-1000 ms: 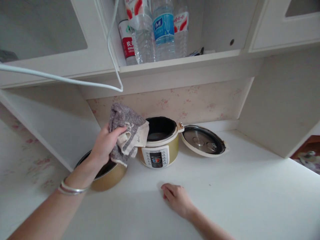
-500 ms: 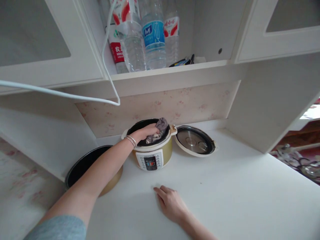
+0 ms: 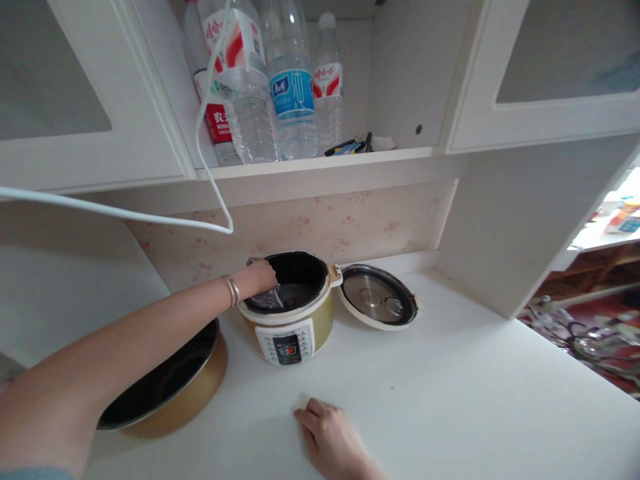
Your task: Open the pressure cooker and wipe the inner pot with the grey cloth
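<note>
My left hand (image 3: 261, 275) is closed on a greyish patterned cloth (image 3: 269, 299) at the left inside rim of a rice cooker (image 3: 323, 328). Its fingers are partly hidden by the back of the hand. The cooker has a dark, empty-looking interior, a gold body and a white control panel. Just right of it lies the round lid (image 3: 373, 298), inner metal side up. My right hand (image 3: 327, 430) rests on the white counter (image 3: 425, 407) in front of the cooker, fingers loosely curled with nothing visible in them. Under my left forearm, a gold pot (image 3: 200, 393) with a black inside sits tilted.
Overhead, an open cabinet shelf (image 3: 350, 160) holds several plastic bottles (image 3: 293, 100) and small dark items (image 3: 350, 147). A white cable (image 3: 150, 217) hangs across the left side. Side panels (image 3: 525, 213) bound the nook, with a flowered wall (image 3: 300, 227) behind.
My left hand has moved the cloth from the right side of the cooker's inside to its left rim. The right hand stays on the counter. The view has shifted slightly.
</note>
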### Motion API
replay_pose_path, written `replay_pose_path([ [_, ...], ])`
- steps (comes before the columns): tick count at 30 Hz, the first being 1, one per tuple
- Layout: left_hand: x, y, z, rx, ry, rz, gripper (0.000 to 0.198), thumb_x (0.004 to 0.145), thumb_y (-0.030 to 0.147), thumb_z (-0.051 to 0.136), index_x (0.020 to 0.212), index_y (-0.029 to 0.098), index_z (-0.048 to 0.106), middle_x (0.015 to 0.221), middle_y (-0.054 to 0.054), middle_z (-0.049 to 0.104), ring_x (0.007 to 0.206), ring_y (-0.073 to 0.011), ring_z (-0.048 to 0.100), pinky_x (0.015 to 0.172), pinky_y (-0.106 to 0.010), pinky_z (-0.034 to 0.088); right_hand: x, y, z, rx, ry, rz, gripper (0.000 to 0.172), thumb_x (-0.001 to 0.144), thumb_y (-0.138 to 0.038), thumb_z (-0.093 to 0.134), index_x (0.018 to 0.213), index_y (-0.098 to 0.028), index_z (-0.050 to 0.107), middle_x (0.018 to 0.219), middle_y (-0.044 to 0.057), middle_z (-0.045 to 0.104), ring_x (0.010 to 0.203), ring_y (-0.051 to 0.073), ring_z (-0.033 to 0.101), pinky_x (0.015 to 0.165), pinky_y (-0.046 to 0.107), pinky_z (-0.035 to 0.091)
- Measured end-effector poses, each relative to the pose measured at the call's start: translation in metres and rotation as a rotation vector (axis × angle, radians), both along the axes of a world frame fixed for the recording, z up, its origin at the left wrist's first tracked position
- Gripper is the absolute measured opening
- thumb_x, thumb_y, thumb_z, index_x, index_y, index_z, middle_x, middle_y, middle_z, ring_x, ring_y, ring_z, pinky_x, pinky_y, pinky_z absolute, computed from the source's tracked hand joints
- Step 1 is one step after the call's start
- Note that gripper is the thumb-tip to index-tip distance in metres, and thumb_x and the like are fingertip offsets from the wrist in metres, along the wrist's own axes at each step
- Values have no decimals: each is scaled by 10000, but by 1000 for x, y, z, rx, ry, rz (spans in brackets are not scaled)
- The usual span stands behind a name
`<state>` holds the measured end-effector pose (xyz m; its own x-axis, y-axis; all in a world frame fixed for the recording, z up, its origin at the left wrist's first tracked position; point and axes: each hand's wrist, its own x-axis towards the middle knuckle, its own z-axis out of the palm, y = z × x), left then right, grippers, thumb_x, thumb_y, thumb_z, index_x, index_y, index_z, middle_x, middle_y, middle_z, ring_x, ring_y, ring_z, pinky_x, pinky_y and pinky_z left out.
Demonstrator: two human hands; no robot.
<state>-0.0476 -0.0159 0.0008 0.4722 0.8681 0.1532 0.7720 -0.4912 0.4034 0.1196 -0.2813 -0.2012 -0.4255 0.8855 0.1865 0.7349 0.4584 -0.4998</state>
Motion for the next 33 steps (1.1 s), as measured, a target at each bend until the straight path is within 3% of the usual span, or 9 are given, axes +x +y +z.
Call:
replay_pose_path([
  [4,23,4,-14,-35,146,-181,398,498,30,574,279,252,328,503,-97,604,975,-316,591,992,-460,341,-1,4,-6,-8,-18,-6,263,859,-203,414,981,-294,629,895,13,651,771,164,630,650,229,434],
  [8,52,13,-18,-27,266,-387,302,556,42,558,383,286,515,720,-99,699,1135,-290,534,1021,-436,338,-2,7,-11,-7,-29,-28,237,835,-203,446,946,-295,634,879,5,655,758,159,635,635,222,429],
  [11,62,22,-15,142,455,-697,291,628,18,532,544,267,654,902,-94,718,1162,-247,524,1051,-391,322,-2,8,-14,6,-45,-37,219,823,-192,451,909,-280,632,866,-4,651,740,145,629,624,212,420],
  [13,57,28,-11,306,578,-794,299,669,-10,521,628,225,701,960,-106,716,1137,-231,544,1059,-362,309,-2,8,-16,25,-57,-42,207,818,-187,451,895,-272,624,859,-11,645,734,138,624,618,208,413],
  [16,38,32,-1,438,731,-640,266,710,7,547,714,191,738,949,-125,721,1046,-236,598,1009,-355,344,-3,7,-19,54,-64,-45,208,822,-184,445,900,-274,615,845,-22,636,725,132,617,607,208,398],
  [19,18,24,9,427,824,-463,183,651,71,641,747,177,755,834,-144,728,871,-266,650,863,-365,427,-3,5,-17,63,-51,-47,219,846,-183,427,910,-278,613,842,-27,633,713,125,611,606,208,387],
  [24,13,-5,29,157,909,-148,96,527,169,710,619,177,734,652,-123,704,655,-240,649,645,-287,452,-2,0,-9,61,-22,-54,218,872,-176,411,909,-268,606,872,-22,633,737,123,608,630,208,382],
  [29,19,-31,47,-484,472,25,93,489,190,747,565,160,703,585,-93,678,548,-235,620,527,-290,441,-1,-3,-7,63,-16,-55,180,866,-170,423,857,-244,587,853,-17,622,737,121,599,634,205,374],
  [33,39,-44,36,-873,-53,10,201,586,247,742,761,148,726,717,-91,714,579,-224,639,506,-282,472,-1,-3,-8,72,-23,-54,167,859,-171,434,837,-243,583,838,-19,623,721,118,599,616,206,364],
])
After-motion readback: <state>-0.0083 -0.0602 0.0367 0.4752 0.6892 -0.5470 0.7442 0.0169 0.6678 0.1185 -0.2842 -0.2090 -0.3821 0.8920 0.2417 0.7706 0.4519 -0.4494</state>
